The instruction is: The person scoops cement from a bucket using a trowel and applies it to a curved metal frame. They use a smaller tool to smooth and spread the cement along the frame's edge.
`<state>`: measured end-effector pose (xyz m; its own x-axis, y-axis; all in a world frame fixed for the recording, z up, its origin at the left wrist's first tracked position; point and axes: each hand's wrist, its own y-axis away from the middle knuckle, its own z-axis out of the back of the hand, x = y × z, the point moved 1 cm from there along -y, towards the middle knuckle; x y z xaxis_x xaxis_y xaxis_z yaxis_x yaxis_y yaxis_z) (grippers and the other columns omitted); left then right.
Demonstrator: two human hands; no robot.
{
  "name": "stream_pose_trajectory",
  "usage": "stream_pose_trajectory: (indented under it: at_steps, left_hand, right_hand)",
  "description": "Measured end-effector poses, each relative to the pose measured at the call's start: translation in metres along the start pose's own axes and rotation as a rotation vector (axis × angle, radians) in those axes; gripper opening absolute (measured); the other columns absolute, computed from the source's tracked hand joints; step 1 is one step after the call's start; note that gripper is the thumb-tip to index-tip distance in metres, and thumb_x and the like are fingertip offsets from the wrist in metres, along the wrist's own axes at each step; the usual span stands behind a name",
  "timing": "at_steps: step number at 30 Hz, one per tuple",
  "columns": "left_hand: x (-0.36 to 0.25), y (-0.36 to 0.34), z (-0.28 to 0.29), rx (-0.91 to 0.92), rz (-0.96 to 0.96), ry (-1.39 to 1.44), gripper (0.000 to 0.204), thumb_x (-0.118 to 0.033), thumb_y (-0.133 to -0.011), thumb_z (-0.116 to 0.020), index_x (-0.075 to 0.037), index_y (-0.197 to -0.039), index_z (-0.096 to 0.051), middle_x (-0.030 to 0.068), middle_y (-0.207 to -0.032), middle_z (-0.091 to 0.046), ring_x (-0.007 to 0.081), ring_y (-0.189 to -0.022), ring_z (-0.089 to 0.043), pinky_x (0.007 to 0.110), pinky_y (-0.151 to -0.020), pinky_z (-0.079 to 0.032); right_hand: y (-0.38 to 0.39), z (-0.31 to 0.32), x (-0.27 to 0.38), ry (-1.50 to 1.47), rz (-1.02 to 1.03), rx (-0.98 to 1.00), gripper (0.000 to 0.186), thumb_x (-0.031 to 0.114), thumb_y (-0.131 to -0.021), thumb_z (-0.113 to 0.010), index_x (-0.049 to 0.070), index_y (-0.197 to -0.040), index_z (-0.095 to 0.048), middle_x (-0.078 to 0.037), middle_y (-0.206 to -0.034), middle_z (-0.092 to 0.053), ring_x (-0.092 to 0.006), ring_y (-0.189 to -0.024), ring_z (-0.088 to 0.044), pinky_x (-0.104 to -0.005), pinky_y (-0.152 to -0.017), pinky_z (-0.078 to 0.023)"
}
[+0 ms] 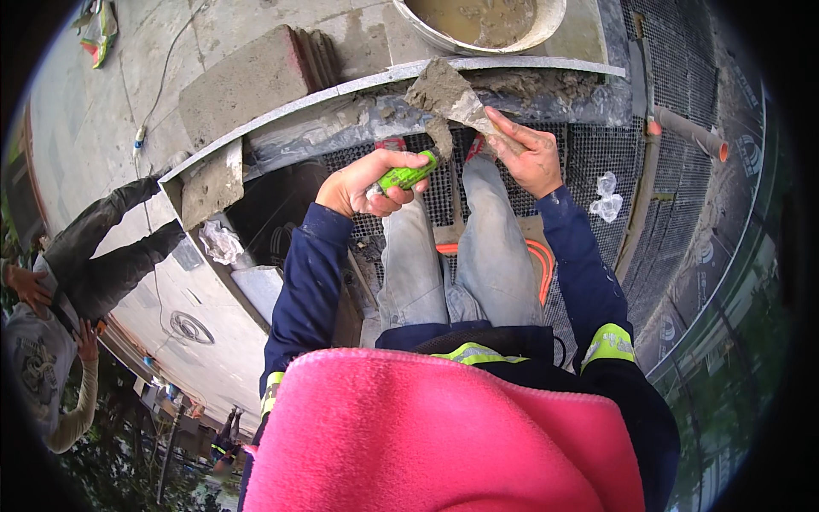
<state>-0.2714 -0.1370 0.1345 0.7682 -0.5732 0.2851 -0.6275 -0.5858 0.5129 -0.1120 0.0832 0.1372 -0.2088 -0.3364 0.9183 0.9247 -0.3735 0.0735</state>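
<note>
My left hand [375, 183] is closed around the bright green handle [405, 173] of a small trowel; its mortar-covered blade [440, 136] points up and away from me. In my right hand [531, 154] is a putty knife [467, 109], gripped by its handle and angled up to the left. Wet grey mortar [437, 85] covers the far end of its wide blade. Both blades are close together in front of a mortar-smeared ledge [358, 115]; whether they touch, I cannot tell.
Beyond the ledge stands a white bucket [553, 27] of muddy water, with stacked stone slabs [247, 81] to its left. Black grid mesh [589, 158] lies around my legs, near orange tubing [544, 256] and a pipe [689, 132]. Another person [60, 299] is at the left; a cord [158, 102] crosses the paving.
</note>
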Motion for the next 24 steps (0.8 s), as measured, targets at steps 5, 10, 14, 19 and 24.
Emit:
stream_pose_trajectory:
  at_steps: [5, 10, 14, 19, 24]
  left_hand:
    - [-0.012, 0.010, 0.013, 0.306, 0.036, 0.153, 0.044, -0.041, -0.099, -0.044, 0.001, -0.088, -0.048, 0.0045, -0.051, -0.043, 0.0082, -0.028, -0.035, 0.021, -0.023, -0.031]
    - [-0.017, 0.010, 0.012, 0.432, 0.015, 0.272, 0.047, -0.043, -0.100, -0.040, 0.003, -0.091, -0.044, 0.0059, -0.052, -0.043, 0.0097, -0.030, -0.038, 0.022, -0.024, -0.030]
    - [-0.006, -0.002, 0.009, 0.598, -0.052, 0.340, 0.048, -0.045, -0.099, -0.042, 0.001, -0.088, -0.043, 0.0040, -0.053, -0.043, 0.0098, -0.030, -0.036, 0.024, -0.024, -0.030]
    - [0.000, -0.014, 0.017, 0.710, -0.051, 0.483, 0.050, -0.045, -0.099, -0.038, 0.004, -0.093, -0.042, 0.0067, -0.054, -0.044, 0.0111, -0.031, -0.039, 0.024, -0.027, -0.031]
    - [-0.008, -0.012, 0.022, 0.510, -0.067, 0.408, 0.048, -0.043, -0.101, -0.035, 0.004, -0.098, -0.044, 0.0064, -0.053, -0.043, 0.0105, -0.031, -0.037, 0.024, -0.026, -0.030]
  right_hand:
    - [-0.007, 0.015, -0.002, 0.132, 0.102, 0.042, 0.044, 0.008, -0.082, -0.072, 0.016, -0.125, -0.065, -0.009, -0.087, -0.071, -0.0152, -0.069, -0.066, -0.0287, -0.067, -0.054]
    - [-0.010, 0.010, -0.001, 0.109, 0.130, -0.065, 0.047, 0.009, -0.083, -0.072, 0.019, -0.128, -0.063, -0.008, -0.086, -0.071, -0.0138, -0.068, -0.065, -0.0282, -0.068, -0.053]
    - [-0.013, 0.005, -0.009, -0.030, 0.071, -0.060, 0.043, 0.008, -0.085, -0.070, 0.011, -0.127, -0.062, -0.011, -0.110, -0.070, -0.0152, -0.090, -0.069, -0.0254, -0.082, -0.052]
    - [-0.021, 0.021, -0.005, -0.269, -0.281, 0.153, 0.036, 0.008, -0.089, -0.066, 0.005, -0.125, -0.063, -0.007, -0.105, -0.071, -0.0106, -0.081, -0.065, -0.0230, -0.072, -0.051]
    - [-0.015, 0.019, 0.000, -0.486, -0.525, 0.197, 0.032, 0.010, -0.094, -0.062, 0.008, -0.125, -0.064, 0.004, -0.079, -0.062, -0.0013, -0.054, -0.041, -0.0190, -0.048, -0.035]
